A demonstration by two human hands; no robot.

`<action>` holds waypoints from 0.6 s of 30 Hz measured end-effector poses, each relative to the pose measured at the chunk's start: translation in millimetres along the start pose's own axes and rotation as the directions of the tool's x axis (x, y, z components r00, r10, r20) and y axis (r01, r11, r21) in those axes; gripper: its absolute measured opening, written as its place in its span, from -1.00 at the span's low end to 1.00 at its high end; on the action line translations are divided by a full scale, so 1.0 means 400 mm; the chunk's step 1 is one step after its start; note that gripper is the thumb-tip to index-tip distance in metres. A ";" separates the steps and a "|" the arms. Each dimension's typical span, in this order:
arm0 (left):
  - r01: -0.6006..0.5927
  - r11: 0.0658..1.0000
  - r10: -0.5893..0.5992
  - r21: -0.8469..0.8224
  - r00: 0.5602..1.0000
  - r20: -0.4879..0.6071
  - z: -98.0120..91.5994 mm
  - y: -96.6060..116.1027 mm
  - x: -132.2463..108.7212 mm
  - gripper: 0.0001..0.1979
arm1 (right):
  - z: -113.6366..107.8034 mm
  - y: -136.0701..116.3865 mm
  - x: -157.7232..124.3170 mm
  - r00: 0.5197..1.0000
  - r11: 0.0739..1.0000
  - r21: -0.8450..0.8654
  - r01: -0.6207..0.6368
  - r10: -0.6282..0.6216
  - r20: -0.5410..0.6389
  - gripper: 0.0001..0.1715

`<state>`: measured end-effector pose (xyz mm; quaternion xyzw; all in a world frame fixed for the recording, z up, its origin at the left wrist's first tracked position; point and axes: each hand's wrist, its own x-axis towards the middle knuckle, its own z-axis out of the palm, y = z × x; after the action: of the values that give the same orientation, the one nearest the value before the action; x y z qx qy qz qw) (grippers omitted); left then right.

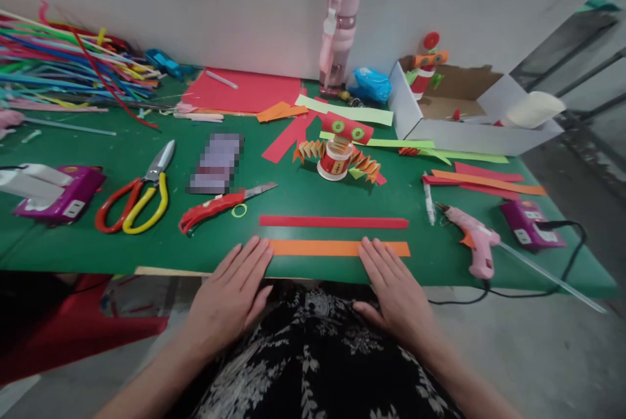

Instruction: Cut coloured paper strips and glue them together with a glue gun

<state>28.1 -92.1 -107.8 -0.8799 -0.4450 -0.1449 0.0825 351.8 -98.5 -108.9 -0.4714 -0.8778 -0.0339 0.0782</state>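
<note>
My left hand [229, 292] lies flat and open on the near edge of the green table [98, 246], fingertips touching the left end of an orange paper strip [317, 248]. My right hand [391, 285] is flat and open too, its fingers resting on the same strip further right. Just beyond it lies a red paper strip [333, 221]. Neither hand holds anything. Past the strips stands a paper crab figure [337, 152] with folded orange legs.
Scissors [139, 194], a red utility knife [215, 205] and a purple device [59, 194] lie left. A pink glue gun [472, 240] with cable lies right. At the back: pipe cleaners [63, 54], red paper [244, 90], pink bottle [338, 31], white cardboard box [464, 116].
</note>
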 end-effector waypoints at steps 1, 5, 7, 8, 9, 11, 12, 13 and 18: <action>0.015 1.000 -0.015 0.000 1.000 -0.005 -0.002 -0.007 -0.007 -0.31 | -0.004 0.004 -0.005 1.000 1.000 -0.016 -0.017 0.017 -0.006 0.00; -0.017 0.998 0.017 0.055 1.000 -0.004 -0.011 -0.032 -0.028 -0.30 | -0.020 0.032 -0.022 0.999 0.998 -0.049 -0.038 0.037 -0.025 -0.03; -0.045 0.996 0.046 0.080 0.999 -0.009 -0.020 -0.048 -0.035 -0.31 | -0.027 0.051 -0.032 0.999 0.998 -0.040 -0.043 0.042 -0.017 -0.04; -0.055 0.996 0.056 0.072 0.998 -0.013 -0.026 -0.058 -0.037 -0.33 | -0.032 0.060 -0.038 0.999 0.998 -0.026 -0.049 0.049 -0.012 -0.06; -0.057 0.997 0.058 0.051 0.998 -0.021 -0.033 -0.070 -0.037 -0.38 | -0.038 0.068 -0.045 0.998 0.998 -0.004 -0.061 0.061 -0.014 -0.09; -0.036 0.999 0.035 -0.007 0.998 -0.045 -0.047 -0.098 -0.027 -0.50 | -0.053 0.076 -0.058 0.994 0.994 0.051 -0.101 0.103 -0.041 -0.13; -0.005 1.000 0.004 -0.031 0.999 -0.052 -0.053 -0.111 -0.017 -0.56 | -0.062 0.076 -0.063 0.989 0.988 0.081 -0.129 0.134 -0.067 -0.14; 0.038 0.998 -0.040 -0.044 0.998 -0.056 -0.055 -0.124 -0.003 -0.61 | -0.071 0.073 -0.066 0.981 0.981 0.110 -0.157 0.168 -0.099 -0.13; 0.167 0.986 -0.168 0.015 0.985 0.046 -0.039 -0.149 0.073 -0.55 | -0.091 0.036 -0.045 0.939 0.957 0.201 -0.210 0.254 -0.233 -0.14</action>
<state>-6.4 -38.9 -82.5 -0.8420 -0.5200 -0.1280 0.0645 377.6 -110.2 -76.2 -0.5550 -0.7979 -0.0087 0.2351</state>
